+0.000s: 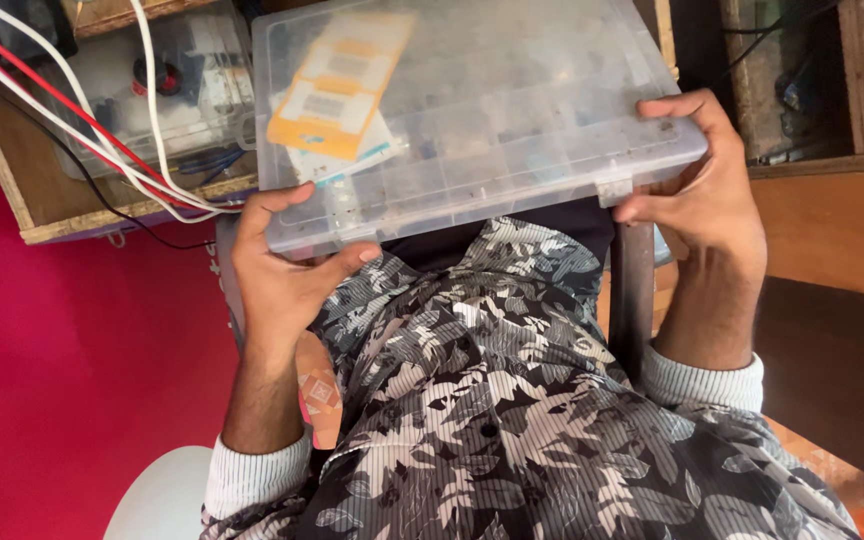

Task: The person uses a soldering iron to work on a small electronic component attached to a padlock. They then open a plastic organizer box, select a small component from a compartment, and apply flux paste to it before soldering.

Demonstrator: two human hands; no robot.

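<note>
Both hands gripped a clear compartment box (pixel 482 110) held over the lap, the left hand (pixel 277 270) at its near-left corner, the right hand (pixel 702 190) beside the front latch (pixel 614 190). The lid looked shut; opening would call for the right thumb to lift that latch.

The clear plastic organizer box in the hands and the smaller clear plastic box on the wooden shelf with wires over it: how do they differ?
The clear plastic organizer box is wide, flat and divided into compartments; the smaller clear plastic box looks deeper and narrower. The organizer is gripped at both ends by the left hand and right hand; the smaller one rests untouched on the wooden shelf. White and red wires cross only the smaller box. Both are see-through plastic.
</note>
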